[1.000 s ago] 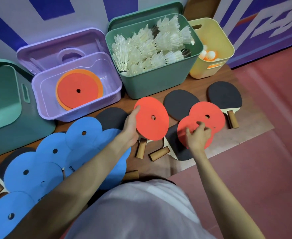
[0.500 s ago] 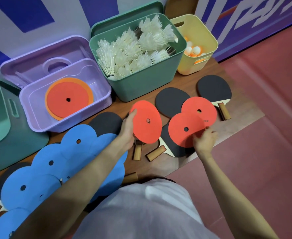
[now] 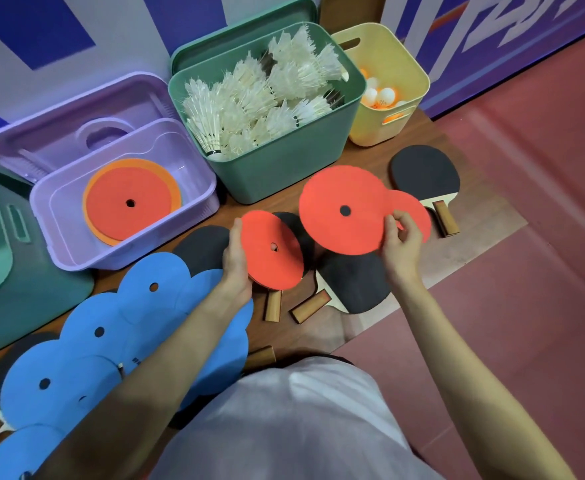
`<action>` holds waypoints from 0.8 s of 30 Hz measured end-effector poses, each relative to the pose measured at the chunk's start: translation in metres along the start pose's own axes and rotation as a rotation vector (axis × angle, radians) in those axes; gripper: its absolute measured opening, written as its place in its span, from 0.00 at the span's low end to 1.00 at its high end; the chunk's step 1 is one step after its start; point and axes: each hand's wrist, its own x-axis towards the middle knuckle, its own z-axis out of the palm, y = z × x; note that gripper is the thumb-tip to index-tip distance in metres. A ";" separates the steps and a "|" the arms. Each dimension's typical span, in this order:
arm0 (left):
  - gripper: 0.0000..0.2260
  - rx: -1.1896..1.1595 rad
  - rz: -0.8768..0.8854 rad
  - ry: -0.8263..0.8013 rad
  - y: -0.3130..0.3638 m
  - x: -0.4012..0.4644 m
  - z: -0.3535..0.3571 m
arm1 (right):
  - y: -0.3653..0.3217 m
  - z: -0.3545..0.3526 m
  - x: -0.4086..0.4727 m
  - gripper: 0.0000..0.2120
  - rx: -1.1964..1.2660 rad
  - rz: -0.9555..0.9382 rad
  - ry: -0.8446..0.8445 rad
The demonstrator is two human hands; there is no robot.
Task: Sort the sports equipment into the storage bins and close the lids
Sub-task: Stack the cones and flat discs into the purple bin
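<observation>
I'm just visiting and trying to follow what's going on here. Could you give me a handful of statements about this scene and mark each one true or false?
1. The left hand holds a red disc. True.
2. The right hand is empty. False: it pinches the edge of a larger red disc, lifted over the paddles.
3. The purple bin already has a red disc lying in it. True.
4. The green bin is full of ping-pong balls. False: it holds white shuttlecocks; the balls are in the yellow bin.
5. The blue discs are stacked in a bin. False: they lie spread out, overlapping, on the wooden surface.
</observation>
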 end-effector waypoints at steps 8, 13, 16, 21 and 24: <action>0.24 -0.058 0.017 -0.263 0.003 -0.009 0.013 | 0.012 0.043 -0.019 0.11 -0.123 0.053 -0.281; 0.15 0.085 -0.016 -0.203 0.005 -0.008 0.017 | 0.020 0.027 -0.010 0.13 -0.210 0.042 -0.391; 0.10 0.124 0.012 -0.220 0.004 -0.009 0.023 | 0.025 0.013 0.003 0.15 -0.299 0.055 -0.349; 0.07 0.137 0.065 -0.283 0.005 -0.011 0.030 | 0.045 -0.015 0.035 0.15 -0.347 0.296 0.217; 0.10 0.111 0.059 -0.308 0.006 -0.013 0.033 | 0.047 -0.023 0.048 0.22 -0.414 0.530 0.369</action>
